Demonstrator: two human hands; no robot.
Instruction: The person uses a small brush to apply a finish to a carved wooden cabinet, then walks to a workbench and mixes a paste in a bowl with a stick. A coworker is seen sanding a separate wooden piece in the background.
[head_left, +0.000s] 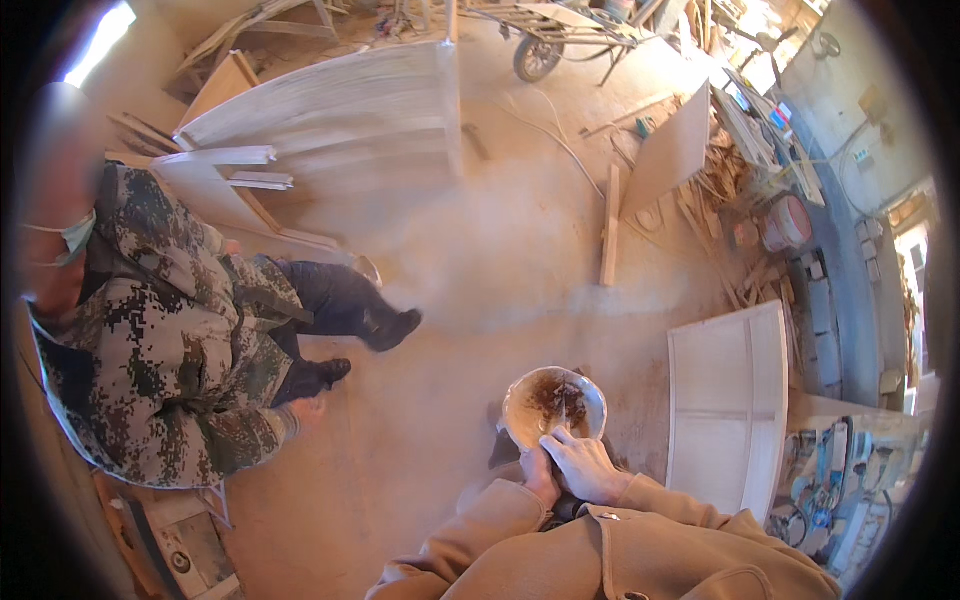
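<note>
Close in front of my body, a round shallow bowl (599,402) with a pale rim and dark brown residue inside is held low. My left hand (540,477) is closed at its near edge, and the fingers' exact hold is partly hidden. Beside it, touching it, my right hand (588,467) is closed around a thin, pale, pointed tool (561,412). The tool's tip reaches into the bowl, and its handle is hidden by my fingers.
At the left stands a person in a camouflage jacket (150,350). Pale panels (330,110) lean behind them. To my right stands a framed white panel (725,400). Farther off are a wooden plank (610,225), a wheeled cart (540,58), scrap wood and a bucket (787,222).
</note>
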